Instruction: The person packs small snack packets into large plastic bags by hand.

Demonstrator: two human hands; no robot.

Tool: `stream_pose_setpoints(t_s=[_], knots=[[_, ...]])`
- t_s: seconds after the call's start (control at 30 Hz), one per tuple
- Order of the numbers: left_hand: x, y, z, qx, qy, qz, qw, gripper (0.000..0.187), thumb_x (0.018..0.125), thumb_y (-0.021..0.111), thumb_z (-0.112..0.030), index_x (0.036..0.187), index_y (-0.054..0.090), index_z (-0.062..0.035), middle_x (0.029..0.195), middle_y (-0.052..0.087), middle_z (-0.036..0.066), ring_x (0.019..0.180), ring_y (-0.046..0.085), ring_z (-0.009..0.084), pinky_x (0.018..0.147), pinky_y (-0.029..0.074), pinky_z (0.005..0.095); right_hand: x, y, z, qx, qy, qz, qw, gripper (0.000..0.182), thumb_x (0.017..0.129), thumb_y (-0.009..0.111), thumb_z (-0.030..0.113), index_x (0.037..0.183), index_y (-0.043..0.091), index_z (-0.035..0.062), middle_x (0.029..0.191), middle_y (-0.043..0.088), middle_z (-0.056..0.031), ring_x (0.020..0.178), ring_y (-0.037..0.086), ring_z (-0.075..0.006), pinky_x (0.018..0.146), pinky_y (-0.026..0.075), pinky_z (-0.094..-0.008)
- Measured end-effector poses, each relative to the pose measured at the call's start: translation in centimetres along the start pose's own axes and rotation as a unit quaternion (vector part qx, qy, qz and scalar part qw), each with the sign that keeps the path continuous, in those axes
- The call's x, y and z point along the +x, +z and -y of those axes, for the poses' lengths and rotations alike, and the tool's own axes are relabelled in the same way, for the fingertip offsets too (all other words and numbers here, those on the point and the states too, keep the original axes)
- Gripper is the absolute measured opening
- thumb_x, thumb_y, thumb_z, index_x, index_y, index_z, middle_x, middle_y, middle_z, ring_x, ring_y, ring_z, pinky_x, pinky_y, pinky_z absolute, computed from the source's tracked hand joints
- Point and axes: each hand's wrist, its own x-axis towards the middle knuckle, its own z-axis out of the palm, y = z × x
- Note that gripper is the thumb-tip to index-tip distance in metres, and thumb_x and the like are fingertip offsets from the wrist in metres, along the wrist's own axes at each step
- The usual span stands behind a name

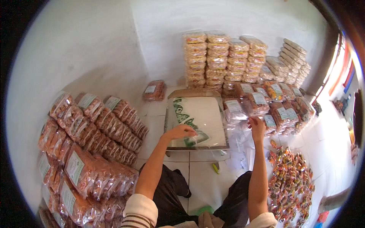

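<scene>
My left hand (180,132) hangs over the front half of a low white table (205,119) with a green leaf print. Its fingertips are pressed together, and whatever lies between them is too small and clear to make out. To the right, my right hand (257,126) is raised beside the table, near a pile of clear plastic bags (237,142). The fingers there are curled into a pinch, and what they hold, if anything, does not show. Close behind that hand lie labelled packs of brown food (255,104).
Tall stacks of pale packs (216,57) line the back wall. Brown labelled packs (81,167) are piled on the left, and one pack (154,90) lies alone. Many small colourful sachets (291,182) cover the right floor. A yellow-green cutter (216,167) lies before the table.
</scene>
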Motion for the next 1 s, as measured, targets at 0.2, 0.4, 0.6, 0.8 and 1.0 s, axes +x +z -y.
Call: stream_pose_setpoints(t_s=[0.2,0.4,0.6,0.8,1.0], knots=[[-1.2,-0.9,1.1,0.153,-0.012,-0.255,0.955,0.030,0.086,0.044,-0.028,0.082,0.065,-0.0070,0.078,0.062,0.010,0.069,0.058,0.0234,0.060,0.047,0.0364,0.6,9.1,1.8,-0.309,-0.303,-0.325,0.841,0.050,0.075,0.059,0.007,0.122,0.042,0.0092,0.118,0.039,-0.0137,0.112,0.034,-0.0326,0.089,0.031,-0.0439],[1.3,-0.7,3.8,-0.422,-0.065,-0.329,0.842,0.027,0.087,0.040,-0.021,0.090,0.051,0.0030,0.079,0.059,0.016,0.072,0.060,0.0246,0.058,0.052,0.0346,-3.2,16.3,5.6,-0.232,-0.404,-0.145,0.873,0.057,0.077,0.061,0.016,0.127,0.034,0.0092,0.121,0.034,-0.0194,0.112,0.034,-0.0344,0.092,0.029,-0.0454],[2.2,0.0,0.6,-0.597,0.034,-0.303,0.742,0.034,0.085,0.053,-0.023,0.108,0.041,-0.0005,0.103,0.051,0.013,0.093,0.057,0.0287,0.076,0.051,0.0365,-1.7,19.0,3.0,0.123,-0.141,0.027,0.982,0.067,0.076,0.065,0.033,0.125,0.031,0.0032,0.119,0.034,-0.0205,0.101,0.044,-0.0284,0.078,0.043,-0.0382],[2.7,1.0,-1.7,-0.640,0.108,-0.349,0.676,0.059,0.076,0.062,-0.005,0.115,0.018,-0.0016,0.108,0.047,0.021,0.086,0.059,0.0328,0.075,0.053,0.0385,-1.5,18.5,2.6,0.178,-0.084,0.000,0.980,0.068,0.073,0.069,0.035,0.122,0.034,0.0038,0.115,0.038,-0.0169,0.090,0.050,-0.0222,0.074,0.044,-0.0326],[2.3,1.9,-3.1,-0.592,0.064,-0.368,0.715,0.064,0.078,0.058,0.000,0.121,0.010,-0.0015,0.109,0.048,0.022,0.093,0.057,0.0343,0.079,0.051,0.0385,-0.9,17.4,1.4,0.073,-0.160,-0.084,0.981,0.046,0.072,0.071,0.026,0.102,0.048,0.0001,0.097,0.050,-0.0133,0.073,0.054,-0.0174,0.064,0.045,-0.0256]])
